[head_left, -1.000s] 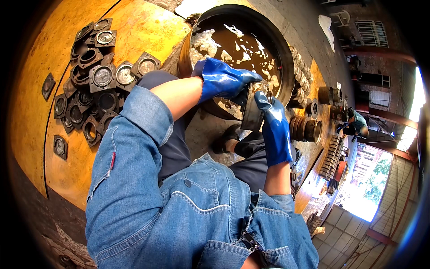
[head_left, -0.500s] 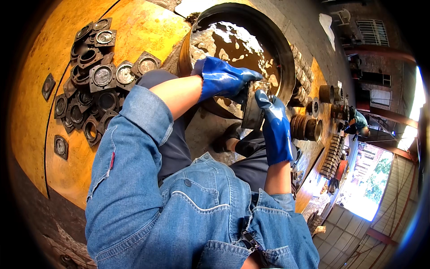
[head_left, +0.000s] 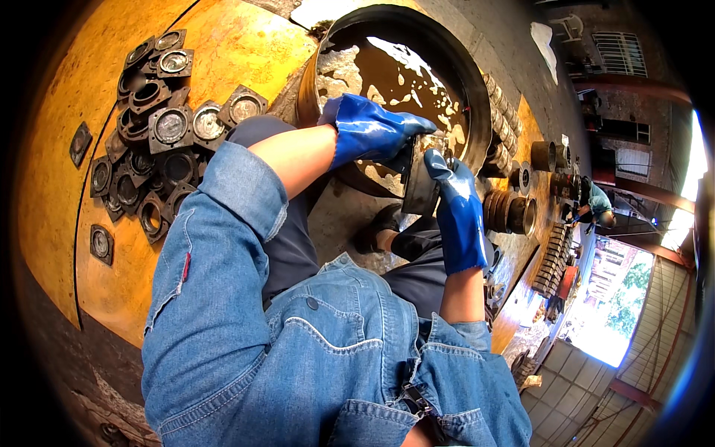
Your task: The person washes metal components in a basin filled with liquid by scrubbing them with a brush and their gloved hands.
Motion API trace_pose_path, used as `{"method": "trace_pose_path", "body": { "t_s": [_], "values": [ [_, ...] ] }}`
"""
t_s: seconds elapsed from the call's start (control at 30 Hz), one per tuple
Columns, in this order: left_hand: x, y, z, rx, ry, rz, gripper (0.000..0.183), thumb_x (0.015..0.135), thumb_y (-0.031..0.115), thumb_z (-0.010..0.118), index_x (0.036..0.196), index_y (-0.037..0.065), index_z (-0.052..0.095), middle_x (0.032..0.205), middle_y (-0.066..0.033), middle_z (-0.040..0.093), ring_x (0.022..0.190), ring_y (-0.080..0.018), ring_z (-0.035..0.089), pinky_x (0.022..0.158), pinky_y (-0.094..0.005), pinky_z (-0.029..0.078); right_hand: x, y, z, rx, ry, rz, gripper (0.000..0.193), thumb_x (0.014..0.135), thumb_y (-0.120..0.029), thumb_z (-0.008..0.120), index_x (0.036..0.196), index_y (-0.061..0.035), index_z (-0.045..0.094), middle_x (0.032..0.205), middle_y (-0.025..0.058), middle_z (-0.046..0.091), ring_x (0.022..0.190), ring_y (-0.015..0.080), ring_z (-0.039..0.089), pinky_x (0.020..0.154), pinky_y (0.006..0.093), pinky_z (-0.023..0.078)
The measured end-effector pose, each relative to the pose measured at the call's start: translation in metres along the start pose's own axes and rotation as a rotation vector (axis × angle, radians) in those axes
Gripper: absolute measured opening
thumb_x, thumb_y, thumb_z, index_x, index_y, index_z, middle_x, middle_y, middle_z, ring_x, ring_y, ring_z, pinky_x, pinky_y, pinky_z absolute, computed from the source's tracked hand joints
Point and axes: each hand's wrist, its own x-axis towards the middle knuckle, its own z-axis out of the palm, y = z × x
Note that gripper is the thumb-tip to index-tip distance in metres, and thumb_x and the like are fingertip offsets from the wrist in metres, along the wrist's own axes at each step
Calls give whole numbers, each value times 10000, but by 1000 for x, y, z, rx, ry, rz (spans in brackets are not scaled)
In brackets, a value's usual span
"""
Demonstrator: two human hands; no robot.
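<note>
My left hand [head_left: 376, 132], in a blue rubber glove, reaches over the near rim of a round tub [head_left: 477, 82]. Its fingers are closed on the upper edge of a grimy cylindrical metal part [head_left: 422, 188]. From the other side my right hand [head_left: 458, 205], gloved the same way, grips that part with the thumb pressed on its top. The part is tilted at the tub's near edge, and its far side is hidden by the gloves. Brown liquid [head_left: 387, 74] with patches of pale foam lies in the tub.
Square-flanged metal housings [head_left: 170, 127] lie heaped on a yellow floor plate [head_left: 246, 45] at left. Right of the tub stand ribbed metal cylinders [head_left: 510, 212] and stacked rings [head_left: 503, 123]. A person [head_left: 596, 203] bends down farther off at right.
Foam on the liquid has drifted and broken up, baring more brown surface. Both hands and the metal part stay almost where they were.
</note>
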Motion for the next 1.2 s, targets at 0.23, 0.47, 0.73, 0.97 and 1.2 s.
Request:
{"method": "trace_pose_path", "body": {
  "t_s": [0.23, 0.47, 0.73, 0.97, 1.2],
  "values": [
    [1, -2, -1, 71, 2, 25, 493, 1155, 447, 456, 1503, 153, 645, 747, -124, 681, 583, -208, 618, 568, -338, 483, -3, 0, 0, 25, 5, 7, 680, 977, -629, 734, 1111, 31, 639, 939, 58, 559, 877, 186, 471, 782, 352, 429],
    [12, -8, 1, -170, -2, -75, 486, 1135, 489, 487, 1369, 137, 728, 752, -134, 697, 589, -230, 640, 597, -359, 530, 6, 5, -1, 16, -31, 23, 664, 973, -623, 738, 1114, 19, 645, 932, 36, 562, 867, 181, 482, 769, 347, 431],
    [12, -17, -1, -213, 25, -42, 459, 1128, 439, 514, 1407, 123, 694, 788, -120, 704, 606, -226, 658, 601, -354, 543, 5, -1, 0, 44, -46, 58, 679, 975, -613, 740, 1219, 17, 677, 997, 49, 624, 917, 187, 534, 830, 333, 457],
    [9, -11, -2, -263, -39, -25, 472, 1127, 440, 511, 1359, 76, 700, 776, -115, 694, 600, -225, 664, 597, -358, 550, 8, 11, -2, 95, -57, 62, 611, 1015, -530, 750, 1275, 21, 710, 1086, 38, 657, 1025, 156, 556, 949, 301, 442],
    [10, -8, 3, -193, 39, -50, 467, 1126, 461, 512, 1283, 74, 721, 720, -137, 676, 573, -243, 659, 574, -367, 543, 8, 15, -3, -11, -23, 24, 683, 990, -639, 710, 1092, 29, 617, 941, 60, 538, 895, 194, 472, 813, 355, 434]
  ]
}}
